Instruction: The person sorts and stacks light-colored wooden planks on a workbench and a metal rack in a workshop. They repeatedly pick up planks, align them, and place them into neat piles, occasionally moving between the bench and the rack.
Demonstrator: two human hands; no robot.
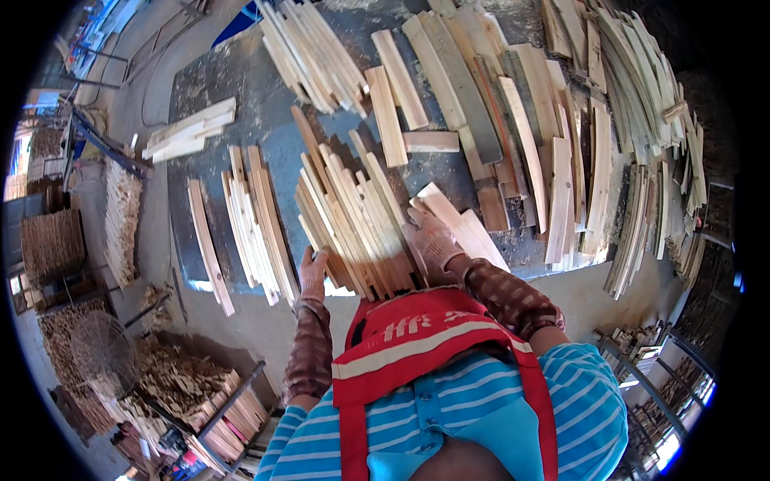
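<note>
A bundle of pale wooden strips (353, 212) lies on the dark table in front of me, its near ends close to my red apron (429, 325). My left hand (313, 272), in a pale glove, is at the left side of this bundle with thumb and fingers apart. On the opposite side, my gloved right hand (433, 240) rests against the rightmost strips, its fingers stretched out. Wider light boards (465, 224) lie just beyond the right hand, partly hidden by it. The far ends of the strips are uneven.
Left of the bundle lie a narrower group of strips (258, 224) and a single strip (210, 244). More strips (313, 56) spread across the far side of the dark table (212, 80). Stacked boards (537, 120) crowd the right. A round fan guard (103, 353) stands at lower left.
</note>
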